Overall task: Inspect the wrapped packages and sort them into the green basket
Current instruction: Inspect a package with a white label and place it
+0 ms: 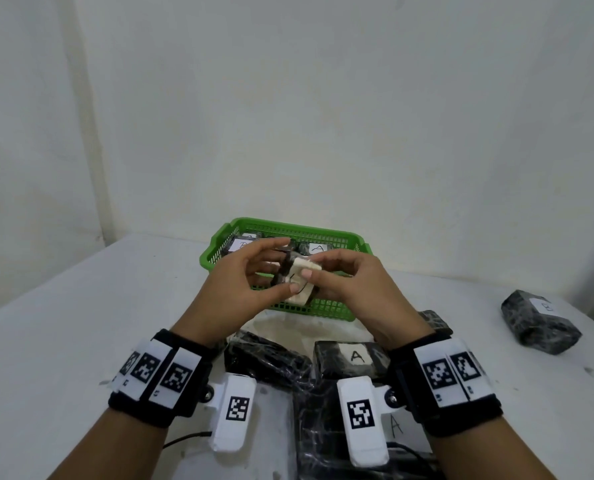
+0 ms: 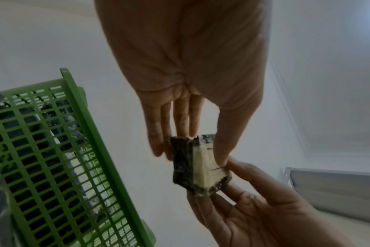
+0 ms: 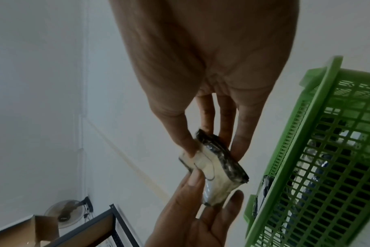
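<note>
Both hands pinch one small package (image 1: 297,278) between them, held up just in front of the green basket (image 1: 344,239). In the head view the left hand (image 1: 243,282) grips its left side, thumb on the white label, while the right hand (image 1: 351,285) clamps the other end. More packages lie on the bench (image 1: 81,306) under the wrists, and one sits well off to the right (image 1: 539,320).

From the left wrist, the left fingers (image 2: 158,133) lie nearly straight behind the package (image 2: 197,165), with the thumb pressing its front.

From the right wrist, thumb and fingers of the right hand (image 3: 213,117) close on the top edge of the package (image 3: 213,167).

The grip looks light, fingertips only; I judge the slick wrap could slip during turning and drop onto the bench, or the thumbs could hide the label and cause a misread.
</note>
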